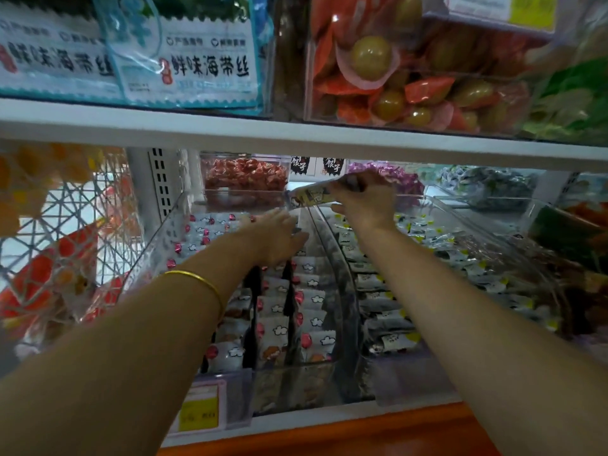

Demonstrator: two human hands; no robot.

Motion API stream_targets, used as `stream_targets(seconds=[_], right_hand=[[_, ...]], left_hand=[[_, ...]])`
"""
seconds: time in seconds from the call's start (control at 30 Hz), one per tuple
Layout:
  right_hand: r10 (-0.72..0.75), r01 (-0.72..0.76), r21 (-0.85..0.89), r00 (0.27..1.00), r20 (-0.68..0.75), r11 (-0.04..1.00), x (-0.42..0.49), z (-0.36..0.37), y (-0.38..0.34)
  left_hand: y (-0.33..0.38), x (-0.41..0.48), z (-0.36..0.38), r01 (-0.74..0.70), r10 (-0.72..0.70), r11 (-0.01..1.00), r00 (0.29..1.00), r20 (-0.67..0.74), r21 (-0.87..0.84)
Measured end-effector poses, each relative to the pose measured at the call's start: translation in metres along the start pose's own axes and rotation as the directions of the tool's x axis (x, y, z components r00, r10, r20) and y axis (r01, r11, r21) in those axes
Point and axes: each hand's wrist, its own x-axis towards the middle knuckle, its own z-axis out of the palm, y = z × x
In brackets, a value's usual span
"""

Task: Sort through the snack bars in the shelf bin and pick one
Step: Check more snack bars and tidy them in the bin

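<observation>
A person's two bare arms reach into a shop shelf, seen from above and behind the hands. The right hand is raised at the back of the shelf, its fingers curled over the top of one snack bar and the thumb below it, pinching the bar's right end. The rest of the bar sticks out to the left of the fingers, roughly level, in a pale wrapper with dark print. It hangs in the air above the wall where two clear plastic bins meet, clear of the packets below. The left hand, with a gold bracelet on its forearm, is stretched palm down over the far end of the left bin. Its fingers lie fairly straight and point forward, holding nothing that can be seen; whether they touch the packets cannot be told. That bin holds rows of white bars with red dots standing on edge. The right bin holds white bars with yellow corners lying loosely. A yellow price label hangs on the shelf's front edge.
</observation>
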Motion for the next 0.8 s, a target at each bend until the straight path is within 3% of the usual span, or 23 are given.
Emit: stream_targets(seconds=[0.13, 0.37, 0.47, 0.57, 0.73, 0.8], right_hand=[[-0.055, 0.055, -0.094, 0.998, 0.0, 0.994, 0.008, 0.004, 0.003], [-0.278, 0.304, -0.326, 0.952, 0.125, 0.895, 0.013, 0.012, 0.001], [-0.332, 0.408, -0.417, 0.911, 0.245, 0.812, 0.015, 0.018, -0.005], [-0.375, 0.478, -0.418, 0.874, 0.307, 0.772, 0.014, 0.023, -0.008], [-0.387, 0.499, -0.448, 0.864, 0.322, 0.742, 0.016, 0.025, -0.003], [-0.4, 0.508, -0.454, 0.86, 0.317, 0.732, 0.017, 0.024, 0.001]], left_hand=[[-0.002, 0.012, 0.011, 0.092, -0.093, 0.995, 0.993, 0.07, 0.028], [-0.006, 0.009, 0.006, 0.002, -0.036, 0.974, 0.989, 0.145, 0.226], [-0.008, 0.003, 0.009, -0.026, 0.01, 0.984, 0.996, 0.092, 0.178], [-0.013, 0.002, 0.006, -0.027, 0.018, 0.983, 0.999, 0.049, 0.182], [-0.015, 0.011, 0.006, -0.024, -0.032, 0.941, 0.987, 0.158, 0.337], [-0.014, 0.012, 0.007, -0.015, -0.037, 0.947, 0.987, 0.156, 0.32]])
